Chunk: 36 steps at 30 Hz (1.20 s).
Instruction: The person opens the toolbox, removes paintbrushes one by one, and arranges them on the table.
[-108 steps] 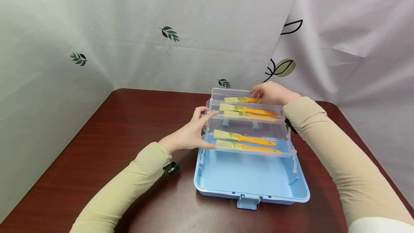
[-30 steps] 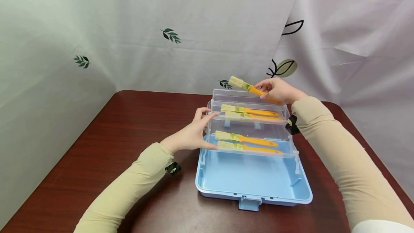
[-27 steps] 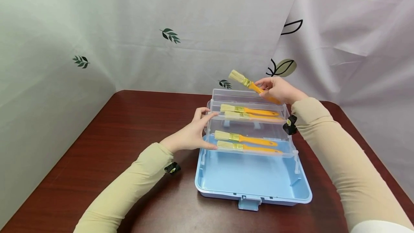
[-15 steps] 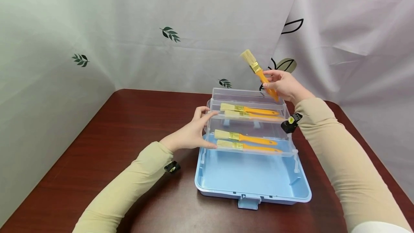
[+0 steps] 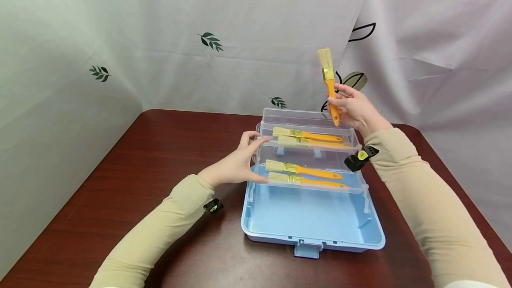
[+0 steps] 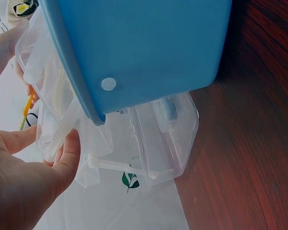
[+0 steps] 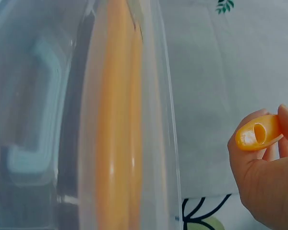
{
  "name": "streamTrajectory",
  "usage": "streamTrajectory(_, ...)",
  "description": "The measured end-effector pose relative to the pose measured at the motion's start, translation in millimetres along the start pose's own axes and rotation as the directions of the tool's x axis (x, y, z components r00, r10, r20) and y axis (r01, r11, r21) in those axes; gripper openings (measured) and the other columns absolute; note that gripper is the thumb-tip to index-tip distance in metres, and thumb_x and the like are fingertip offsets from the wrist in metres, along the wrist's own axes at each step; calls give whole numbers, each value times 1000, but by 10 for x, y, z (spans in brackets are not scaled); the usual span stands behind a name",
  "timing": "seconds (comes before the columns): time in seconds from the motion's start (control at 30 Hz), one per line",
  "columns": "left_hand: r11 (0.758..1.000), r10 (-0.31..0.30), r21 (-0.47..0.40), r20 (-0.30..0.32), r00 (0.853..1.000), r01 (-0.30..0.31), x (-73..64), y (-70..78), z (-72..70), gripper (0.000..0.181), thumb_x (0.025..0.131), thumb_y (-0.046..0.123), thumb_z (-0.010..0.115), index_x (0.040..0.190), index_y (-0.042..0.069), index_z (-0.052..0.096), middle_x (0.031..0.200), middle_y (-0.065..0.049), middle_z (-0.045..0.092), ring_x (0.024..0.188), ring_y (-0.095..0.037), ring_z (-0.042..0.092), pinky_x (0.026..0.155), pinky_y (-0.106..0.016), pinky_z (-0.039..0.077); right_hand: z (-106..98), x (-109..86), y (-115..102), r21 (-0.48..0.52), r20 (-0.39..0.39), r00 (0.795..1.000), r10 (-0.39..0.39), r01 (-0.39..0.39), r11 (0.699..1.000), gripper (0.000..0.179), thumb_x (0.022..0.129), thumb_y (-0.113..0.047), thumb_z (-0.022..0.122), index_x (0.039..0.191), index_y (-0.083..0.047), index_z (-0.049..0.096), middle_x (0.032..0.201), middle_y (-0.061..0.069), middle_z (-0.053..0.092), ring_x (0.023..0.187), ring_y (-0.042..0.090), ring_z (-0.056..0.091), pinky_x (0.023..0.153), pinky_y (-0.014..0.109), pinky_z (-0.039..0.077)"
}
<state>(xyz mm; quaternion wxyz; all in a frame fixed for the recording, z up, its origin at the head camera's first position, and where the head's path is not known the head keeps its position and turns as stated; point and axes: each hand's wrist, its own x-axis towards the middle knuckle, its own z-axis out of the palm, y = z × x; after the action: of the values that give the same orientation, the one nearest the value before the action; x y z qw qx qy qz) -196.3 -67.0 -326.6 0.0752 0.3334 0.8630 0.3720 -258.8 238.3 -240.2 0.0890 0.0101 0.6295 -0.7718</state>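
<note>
Upright above the back of the toolbox is a paintbrush with pale bristles and an orange handle. My right hand pinches its handle; in the right wrist view the handle's holed end pokes out from the fingers. My left hand grips the left end of the clear stepped trays, thumb at the front tray's corner and fingers at the middle one; the left wrist view shows fingertips bent round the plastic. Two brushes lie in the front tray, two more in the middle tray.
The blue toolbox base stands on a dark red wooden table, its latch hanging at the front. White arms link trays and base. A pale curtain with leaf prints hangs behind the table.
My right hand has taken the brush from the back tray, lifted it and turned it from lying flat to upright, bristles up. My left hand has stayed at the trays.
</note>
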Motion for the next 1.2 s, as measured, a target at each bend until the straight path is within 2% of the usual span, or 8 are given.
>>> streamTrajectory(0.13,1000,2,3,-3,1000,-2,-2,-5,0,99,70,21,85,149,11,26,141,-13,11,96,-20,43,75,-28,44,20,-52,13,21,21,1000,23,-23,1000,38,92,-3,56,125,-21,48,95,-2,57,79,12,56,71,23,50)
streamTrajectory(0.33,1000,2,1,-5,1000,-2,-10,4,-3,99,69,20,85,148,10,26,141,-13,12,97,-20,42,74,-27,44,43,-164,9,74,94,995,30,-38,997,55,92,-4,57,140,-19,35,97,-2,55,82,12,55,73,22,49)
streamTrajectory(0.5,1000,7,-6,-6,1000,-7,-9,10,-3,100,69,20,85,149,10,26,140,-13,12,97,-20,42,77,-32,46,-26,-282,19,200,162,987,12,-44,979,41,90,1,57,126,-17,48,92,4,58,79,14,57,72,24,52)
streamTrajectory(0.63,1000,6,-13,-6,1000,-6,-9,7,-5,100,70,19,85,149,10,25,141,-13,11,96,-20,43,78,-36,47,-123,-374,45,215,187,982,20,-61,975,32,90,3,56,114,-19,57,90,5,59,79,14,58,73,24,52)
streamTrajectory(0.77,1000,4,-12,-8,1000,-4,-14,6,-10,100,70,19,85,149,10,25,141,-13,11,95,-20,43,76,-30,45,-240,-443,93,208,211,977,13,-58,976,30,91,4,54,110,-18,63,91,4,60,81,14,59,74,25,53)
streamTrajectory(1.03,1000,6,-15,-6,1000,-6,-10,1,-2,100,70,19,85,149,11,25,141,-13,11,95,-20,43,78,-35,47,-549,-575,278,200,282,958,-49,-9,980,30,94,6,49,112,-14,62,91,7,64,82,16,63,73,27,54)
streamTrajectory(1.2,1000,7,-11,4,1000,-7,-7,0,3,99,70,21,85,149,12,25,141,-13,11,95,-20,43,76,-29,45,-780,-678,402,228,276,959,-59,-5,974,30,94,7,47,111,-12,63,92,8,66,82,17,64,72,26,55)
